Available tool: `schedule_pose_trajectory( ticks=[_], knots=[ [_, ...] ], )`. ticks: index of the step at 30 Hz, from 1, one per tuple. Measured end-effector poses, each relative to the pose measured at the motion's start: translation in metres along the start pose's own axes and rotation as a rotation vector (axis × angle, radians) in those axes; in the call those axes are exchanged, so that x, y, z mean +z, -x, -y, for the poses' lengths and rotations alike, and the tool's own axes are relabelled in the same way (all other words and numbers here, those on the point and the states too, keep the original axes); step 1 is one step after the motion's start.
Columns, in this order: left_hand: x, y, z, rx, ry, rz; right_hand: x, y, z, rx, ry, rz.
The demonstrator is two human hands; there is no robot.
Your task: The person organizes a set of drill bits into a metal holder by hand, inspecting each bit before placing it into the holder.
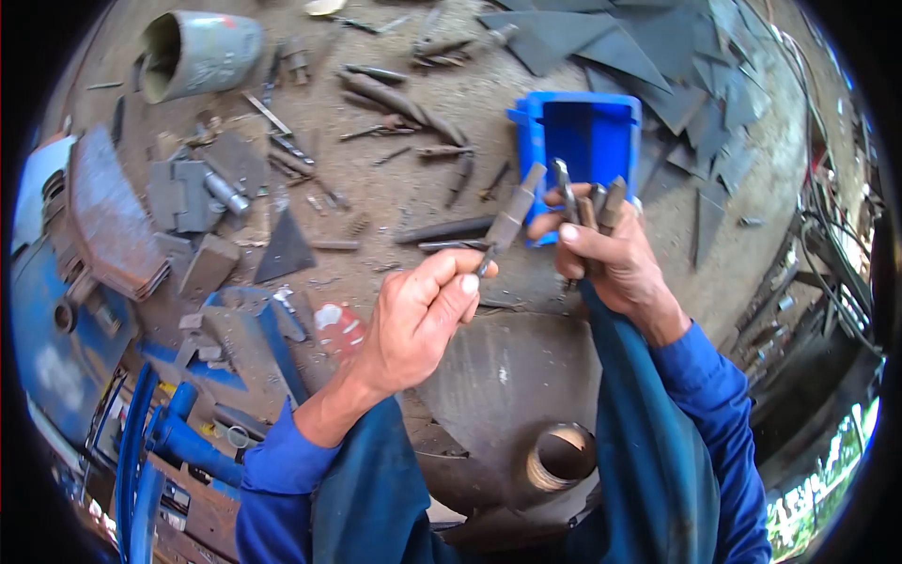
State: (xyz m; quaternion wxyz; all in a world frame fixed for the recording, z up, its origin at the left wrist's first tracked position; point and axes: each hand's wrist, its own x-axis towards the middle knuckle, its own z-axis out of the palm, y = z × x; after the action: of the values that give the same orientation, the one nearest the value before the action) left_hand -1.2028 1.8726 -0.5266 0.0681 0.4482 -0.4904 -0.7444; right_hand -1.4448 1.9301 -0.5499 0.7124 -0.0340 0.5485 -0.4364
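Observation:
My left hand (418, 320) pinches a metal drill bit (510, 214) near its dark lower end, and its thick shank points up and to the right. My right hand (615, 254) is wrapped round several drill bits (588, 212), whose ends stick up above the fingers. One of them is shiny and bright, the others brownish. Just behind my right hand a blue plastic bin (528, 141) lies with its dark inside facing me. The two hands are close together but apart.
Loose drill bits (381, 94) lie scattered on the dirt ground. Dark sheet-metal offcuts (648, 56) are piled at the upper right. A grey bucket (216, 54) lies on its side at the upper left. Blue machinery (193, 446) stands at the lower left, and a short pipe piece (540, 470) below.

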Motion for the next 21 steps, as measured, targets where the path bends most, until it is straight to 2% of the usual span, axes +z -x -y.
schedule_pose_trajectory(
  ticks=[1,2,3,4,8,21],
  knots=[
    [0.007,-0.002,-0.001,0.0,0.017,0.021,-0.001,0.001,0.0,-0.002,-0.049,0.01],
    [0.012,-0.004,-0.002,0.097,-0.074,0.029,-0.005,0.002,0.0,0.0,-0.043,-0.011],
    [0.016,-0.005,-0.004,0.196,-0.168,0.031,-0.009,0.002,-0.001,-0.006,-0.104,0.04],
    [0.018,-0.007,-0.006,0.209,-0.183,0.027,-0.012,0.003,-0.001,-0.013,-0.166,0.094],
    [0.022,-0.009,-0.013,0.165,-0.209,0.049,-0.016,0.006,0.0,-0.013,-0.22,0.099],
    [0.025,-0.004,-0.014,0.163,-0.184,-0.076,-0.015,0.003,-0.004,-0.047,-0.163,0.181]
  ],
)
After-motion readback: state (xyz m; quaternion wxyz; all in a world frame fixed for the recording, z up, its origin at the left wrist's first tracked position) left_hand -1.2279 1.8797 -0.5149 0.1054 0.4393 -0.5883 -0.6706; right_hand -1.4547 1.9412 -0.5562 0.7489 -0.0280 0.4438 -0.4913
